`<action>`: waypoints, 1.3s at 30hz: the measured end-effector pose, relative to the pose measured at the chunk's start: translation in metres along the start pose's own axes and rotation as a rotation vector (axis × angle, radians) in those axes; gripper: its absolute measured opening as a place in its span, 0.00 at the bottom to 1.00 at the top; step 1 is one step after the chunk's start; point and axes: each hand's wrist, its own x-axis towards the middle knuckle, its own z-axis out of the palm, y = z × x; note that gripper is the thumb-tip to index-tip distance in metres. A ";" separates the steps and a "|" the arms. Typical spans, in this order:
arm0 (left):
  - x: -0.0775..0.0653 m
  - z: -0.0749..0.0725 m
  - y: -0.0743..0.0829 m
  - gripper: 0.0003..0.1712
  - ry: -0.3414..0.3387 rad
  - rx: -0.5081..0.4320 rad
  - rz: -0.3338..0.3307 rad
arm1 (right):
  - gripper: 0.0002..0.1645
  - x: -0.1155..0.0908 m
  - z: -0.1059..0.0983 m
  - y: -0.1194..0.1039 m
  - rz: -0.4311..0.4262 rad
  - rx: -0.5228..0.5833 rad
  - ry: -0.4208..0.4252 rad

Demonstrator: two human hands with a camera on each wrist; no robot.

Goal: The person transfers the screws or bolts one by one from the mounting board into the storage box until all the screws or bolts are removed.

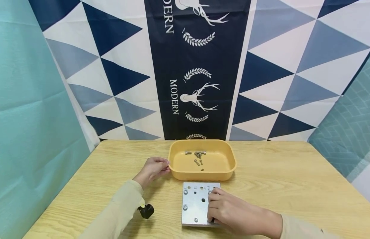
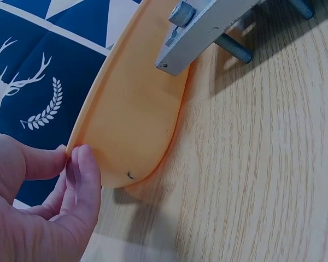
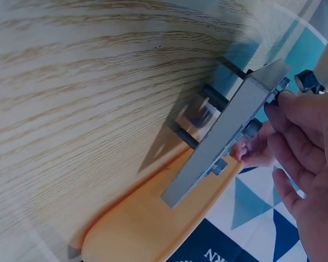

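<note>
My left hand point(image 1: 155, 169) pinches the left rim of a yellow plastic tray point(image 1: 202, 176) between thumb and fingers, as the left wrist view point(image 2: 49, 191) also shows. Several loose bolts point(image 1: 197, 162) lie on the tray's floor. Nearer to me is a silver metal plate point(image 1: 195, 212) with drilled holes and socket-head bolts point(image 1: 185, 207) set in it. Threaded shanks point(image 3: 214, 95) stick out beneath it, toward the table. Over the plate's right side, my right hand point(image 1: 232, 212) pinches a dark bolt head point(image 3: 273, 99) near the plate's near end; the fingers partly hide it.
Everything stands on a light wooden table point(image 1: 277, 179). Behind it hangs a patterned cloth point(image 1: 196, 66), with a teal cloth point(image 1: 35, 116) on the left side. A black wrist-camera piece point(image 1: 146, 211) hangs below the left sleeve.
</note>
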 end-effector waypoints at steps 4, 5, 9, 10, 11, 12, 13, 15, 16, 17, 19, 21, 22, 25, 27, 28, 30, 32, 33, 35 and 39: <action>0.001 -0.001 0.003 0.12 -0.003 0.003 0.004 | 0.12 0.001 -0.002 0.003 0.009 -0.001 -0.012; 0.001 -0.001 0.003 0.12 -0.004 0.002 0.005 | 0.13 0.001 -0.002 0.003 0.009 -0.001 -0.012; 0.001 -0.001 0.001 0.12 -0.011 0.006 -0.004 | 0.13 0.001 -0.003 0.001 0.024 0.030 -0.029; 0.000 -0.001 0.001 0.13 -0.013 0.003 -0.004 | 0.13 0.001 -0.004 0.000 0.036 0.041 -0.042; -0.001 -0.001 0.002 0.12 -0.013 0.003 -0.005 | 0.13 0.001 -0.004 0.000 0.049 0.050 -0.056; -0.001 -0.001 0.001 0.12 -0.011 0.004 -0.004 | 0.12 0.001 -0.005 -0.001 0.069 0.064 -0.077; -0.001 -0.001 0.001 0.12 -0.010 0.008 0.000 | 0.11 0.002 -0.007 -0.001 0.091 0.090 -0.107; -0.003 -0.001 -0.001 0.12 -0.011 0.008 0.008 | 0.08 0.002 -0.008 -0.002 0.109 0.105 -0.136; -0.004 -0.001 -0.003 0.12 -0.012 0.005 0.010 | 0.06 0.002 -0.008 -0.002 0.115 0.114 -0.147; -0.005 -0.001 -0.004 0.12 -0.013 0.006 0.014 | 0.05 0.001 -0.008 -0.003 0.112 0.114 -0.150; -0.008 0.000 -0.007 0.12 -0.020 0.009 0.024 | 0.05 0.001 -0.008 -0.003 0.104 0.117 -0.148; -0.009 0.000 -0.006 0.13 -0.024 0.007 0.030 | 0.05 0.001 -0.008 -0.003 0.098 0.097 -0.132; -0.009 0.000 -0.005 0.13 -0.024 0.008 0.033 | 0.06 0.001 -0.008 -0.003 0.096 0.091 -0.127; -0.009 -0.002 -0.002 0.13 -0.015 0.006 0.040 | 0.05 0.004 -0.011 -0.001 0.094 0.063 -0.118; -0.009 -0.003 -0.002 0.13 -0.012 0.003 0.042 | 0.04 0.005 -0.012 -0.001 0.093 0.058 -0.116; -0.008 -0.003 -0.002 0.13 -0.009 0.003 0.041 | 0.03 0.006 -0.013 -0.001 0.093 0.058 -0.116; -0.008 -0.003 -0.002 0.13 -0.010 0.002 0.040 | 0.03 0.007 -0.014 0.000 0.099 0.068 -0.117; -0.008 -0.002 -0.003 0.13 -0.012 0.001 0.039 | 0.03 0.007 -0.016 -0.001 0.103 0.075 -0.117; -0.007 -0.002 -0.003 0.13 -0.014 0.000 0.038 | 0.04 0.007 -0.017 0.000 0.106 0.076 -0.120; -0.007 -0.002 -0.003 0.13 -0.018 -0.003 0.037 | 0.05 0.007 -0.018 0.000 0.102 0.070 -0.117; -0.006 -0.001 -0.004 0.14 -0.025 -0.007 0.033 | 0.09 0.007 -0.017 0.002 0.053 0.042 -0.051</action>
